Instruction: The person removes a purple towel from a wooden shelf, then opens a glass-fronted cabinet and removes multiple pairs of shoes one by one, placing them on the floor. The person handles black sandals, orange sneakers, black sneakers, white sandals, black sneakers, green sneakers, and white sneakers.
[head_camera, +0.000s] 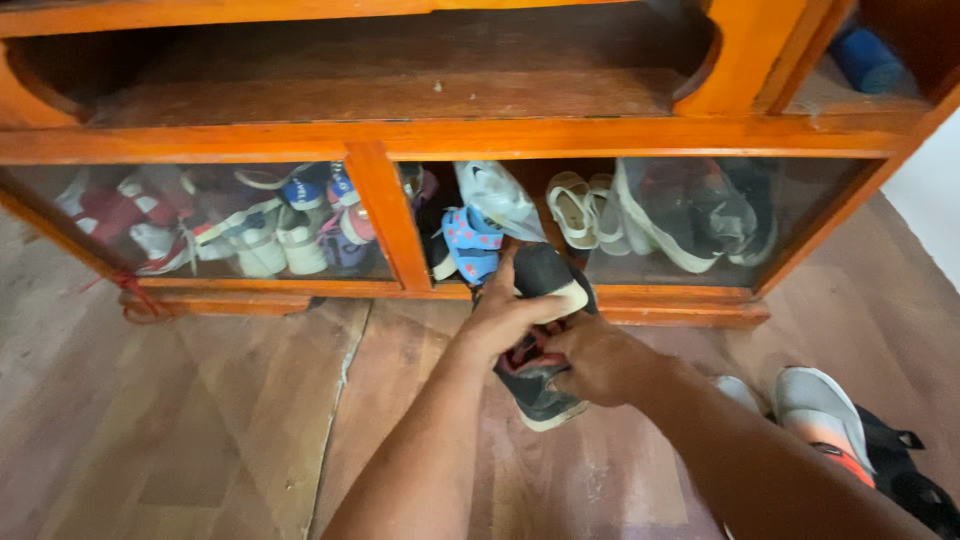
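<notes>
Hands meet low over the floor, just in front of the wooden shoe cabinet (400, 140). The left hand (505, 315) is closed over the upper part of a dark sneaker (545, 335), thumb against its pale sole edge, seemingly to keep it tipped up. The right hand (595, 358) pinches the sneaker's red-lined opening from the right side, fingers curled shut on it, probably to steady the shoe. The sneaker sits between both hands, its near end touching the wooden floor (200, 420), its far end lifted toward the cabinet's right compartment.

Behind the glass front, the left compartment is crowded with small sneakers (240, 225); the right one holds a blue sandal (470, 245), white sandals (575, 210) and a large grey trainer (690, 215). To the near right, a grey and orange shoe (825, 415) lies on the floor beside a black strap (900, 460).
</notes>
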